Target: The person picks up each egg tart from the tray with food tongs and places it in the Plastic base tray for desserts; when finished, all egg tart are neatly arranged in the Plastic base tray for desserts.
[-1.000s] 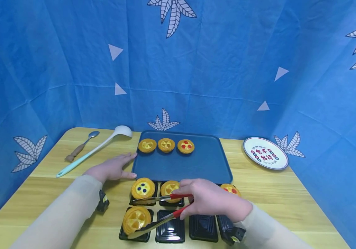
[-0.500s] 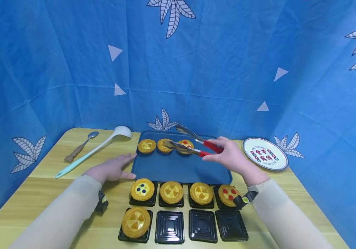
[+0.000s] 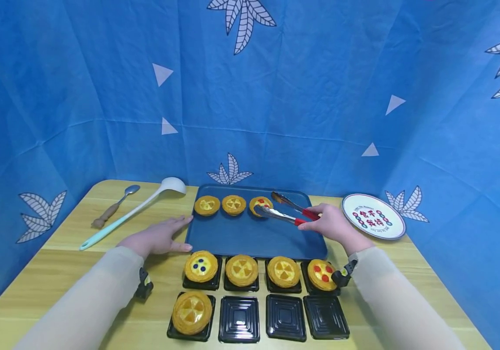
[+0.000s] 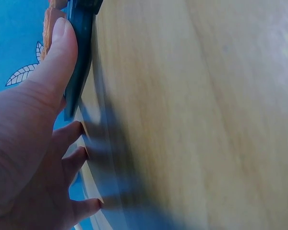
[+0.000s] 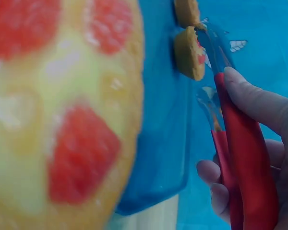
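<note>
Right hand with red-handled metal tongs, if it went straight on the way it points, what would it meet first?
Probably the round golden tart with red pieces on the blue rectangular tray, the tongs touching first; they overlap it in the head view, though depth is unclear.

From where I stand, the cloth (image 3: 319, 82) is bright blue, printed with dark-outlined white leaves and pale triangles. The tabletop (image 3: 57, 272) shows honey-coloured wood grain, the tray (image 3: 241, 238) a deep slate blue. The tongs (image 3: 291, 218) are silvery with red grips (easily the loudest red here). Golden tarts (image 3: 283, 272) bear amber wedges, red pieces or dark blue dots; glossy black containers (image 3: 238, 319) show nested squares. The white plate (image 3: 373, 216) carries red lettering, the ladle (image 3: 133, 211) a mint handle, the spoon (image 3: 111, 212) a brown one.
</note>
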A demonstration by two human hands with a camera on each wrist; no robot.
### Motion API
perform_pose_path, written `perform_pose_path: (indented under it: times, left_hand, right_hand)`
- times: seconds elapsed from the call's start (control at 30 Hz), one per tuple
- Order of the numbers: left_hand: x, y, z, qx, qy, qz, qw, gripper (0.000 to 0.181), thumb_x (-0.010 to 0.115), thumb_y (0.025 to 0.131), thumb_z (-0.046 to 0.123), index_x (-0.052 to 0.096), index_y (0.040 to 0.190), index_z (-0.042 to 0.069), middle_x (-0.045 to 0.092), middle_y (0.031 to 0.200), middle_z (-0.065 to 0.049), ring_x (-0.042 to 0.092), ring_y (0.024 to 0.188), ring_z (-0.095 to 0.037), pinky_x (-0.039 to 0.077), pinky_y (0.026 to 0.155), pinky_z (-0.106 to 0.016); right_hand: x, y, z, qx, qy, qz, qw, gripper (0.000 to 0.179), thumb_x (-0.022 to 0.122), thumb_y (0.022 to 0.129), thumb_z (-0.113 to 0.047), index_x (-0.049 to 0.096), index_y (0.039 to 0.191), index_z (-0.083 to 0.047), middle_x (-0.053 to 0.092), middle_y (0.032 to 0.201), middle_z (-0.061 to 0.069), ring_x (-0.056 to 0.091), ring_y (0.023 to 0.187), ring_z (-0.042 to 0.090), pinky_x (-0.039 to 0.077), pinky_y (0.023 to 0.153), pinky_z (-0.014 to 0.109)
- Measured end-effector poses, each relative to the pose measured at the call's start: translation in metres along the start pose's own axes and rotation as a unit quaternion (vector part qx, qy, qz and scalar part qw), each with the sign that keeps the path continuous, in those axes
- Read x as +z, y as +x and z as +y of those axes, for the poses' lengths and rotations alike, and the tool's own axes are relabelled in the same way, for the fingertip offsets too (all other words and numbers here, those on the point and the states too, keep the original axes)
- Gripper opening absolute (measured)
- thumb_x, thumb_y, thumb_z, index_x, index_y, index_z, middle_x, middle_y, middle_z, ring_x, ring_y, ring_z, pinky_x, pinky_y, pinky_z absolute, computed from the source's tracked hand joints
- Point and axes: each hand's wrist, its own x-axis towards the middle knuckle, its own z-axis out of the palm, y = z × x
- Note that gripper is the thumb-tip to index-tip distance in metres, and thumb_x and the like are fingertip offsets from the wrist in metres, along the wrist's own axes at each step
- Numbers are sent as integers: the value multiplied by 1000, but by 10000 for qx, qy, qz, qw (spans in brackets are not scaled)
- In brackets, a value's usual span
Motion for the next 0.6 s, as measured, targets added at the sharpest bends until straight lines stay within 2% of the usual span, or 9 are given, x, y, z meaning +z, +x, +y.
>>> perform_pose_path:
  times: [0.17, 0.6]
  left_hand:
    - [0, 0, 0, 33, 21, 25, 10000, 93, 66, 90, 52, 22, 157, 6, 19, 157, -29, 21, 140, -52, 20, 111, -67]
    - [0, 0, -1, 31, 5, 53, 10000, 93, 67, 89, 51, 23, 157, 5, 19, 157, -30, 21, 140, -52, 19, 111, -67]
  right_hand:
    - [8, 2, -4, -64, -214, -16, 9998, 68, 87, 76, -35, 64, 129, 2, 62, 98, 12, 54, 80, 26, 51, 62, 33]
    - [12, 1, -4, -230, -525, 208, 9981, 60, 82, 81, -36, 66, 127, 0, 67, 105, 11, 60, 84, 24, 52, 68, 36]
